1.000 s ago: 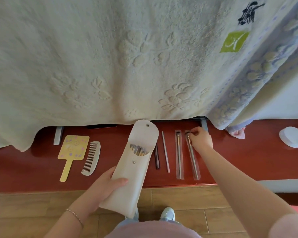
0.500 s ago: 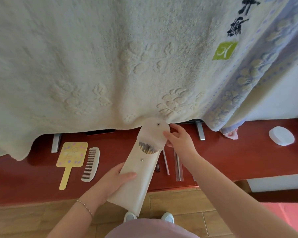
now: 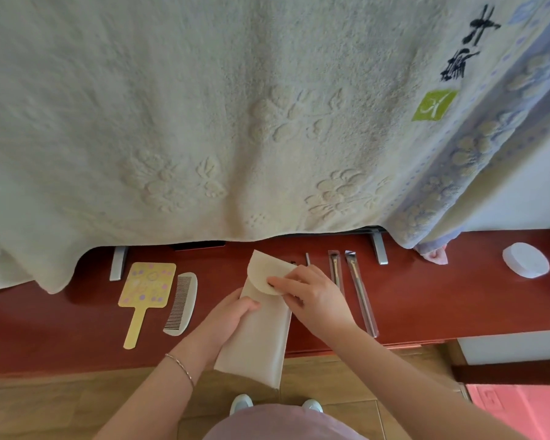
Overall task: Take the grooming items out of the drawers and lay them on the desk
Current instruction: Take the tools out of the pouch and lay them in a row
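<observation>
- Between our two hands sits a cream pouch [image 3: 261, 325], long and flat, its lower end hanging off the front edge of the red tabletop [image 3: 426, 309] over the wooden floor [image 3: 61, 404].
- Our left hand [image 3: 232, 315] makes a closed grip on the pouch's left side, thumb on top and fingers wrapped under it; a thin bracelet [image 3: 181, 368] circles that wrist.
- Our right hand [image 3: 311, 293] lies on the rounded flap [image 3: 267, 274] at the pouch's upper end, fingertips [image 3: 275, 282] pressed down on the flap; the flap is folded over the pouch's mouth, so we cannot see what is inside.
- Just to the right of that grip, two slim brushes in clear sleeves [image 3: 359, 293] lie side by side on the tabletop, running away from us; the tip of a thin stick [image 3: 307, 259] shows just beyond the right hand's knuckles.
- Left of the left grip, apart from it, a pale comb [image 3: 181, 303] lies close beside a yellow hand mirror [image 3: 145, 296], handle toward us.
- Far to the right of both grips, a white round pad [image 3: 526, 264] rests on the tabletop.
- Beyond both grips, a large cream towel [image 3: 235, 122] hangs down, covering the back of the tabletop.
</observation>
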The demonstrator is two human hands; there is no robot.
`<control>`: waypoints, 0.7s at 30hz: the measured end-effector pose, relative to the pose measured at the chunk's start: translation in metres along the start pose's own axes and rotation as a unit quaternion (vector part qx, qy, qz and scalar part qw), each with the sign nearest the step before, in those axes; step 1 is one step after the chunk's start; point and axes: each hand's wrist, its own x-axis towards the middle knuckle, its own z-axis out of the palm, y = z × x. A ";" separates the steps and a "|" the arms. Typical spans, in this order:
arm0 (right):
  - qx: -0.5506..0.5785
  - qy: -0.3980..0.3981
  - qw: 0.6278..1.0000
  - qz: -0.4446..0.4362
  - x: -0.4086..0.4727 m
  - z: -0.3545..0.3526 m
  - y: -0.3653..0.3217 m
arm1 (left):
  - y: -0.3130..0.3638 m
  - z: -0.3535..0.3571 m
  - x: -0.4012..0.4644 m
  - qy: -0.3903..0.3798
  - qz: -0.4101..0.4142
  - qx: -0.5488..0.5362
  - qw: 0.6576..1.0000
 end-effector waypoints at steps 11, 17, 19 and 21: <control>-0.014 -0.074 0.997 -0.024 -0.009 0.005 -0.018 | -0.003 0.005 0.002 0.042 0.043 -0.054 0.997; 0.084 -0.113 0.990 0.032 -0.008 0.009 -0.023 | -0.009 -0.001 0.007 0.095 0.007 -0.108 0.990; 0.082 -0.125 0.989 0.023 -0.010 0.010 -0.025 | -0.009 -0.004 0.009 0.109 -0.001 -0.107 0.988; 0.076 -0.132 0.988 0.011 -0.012 0.011 -0.026 | -0.008 -0.003 0.011 0.118 -0.006 -0.096 0.988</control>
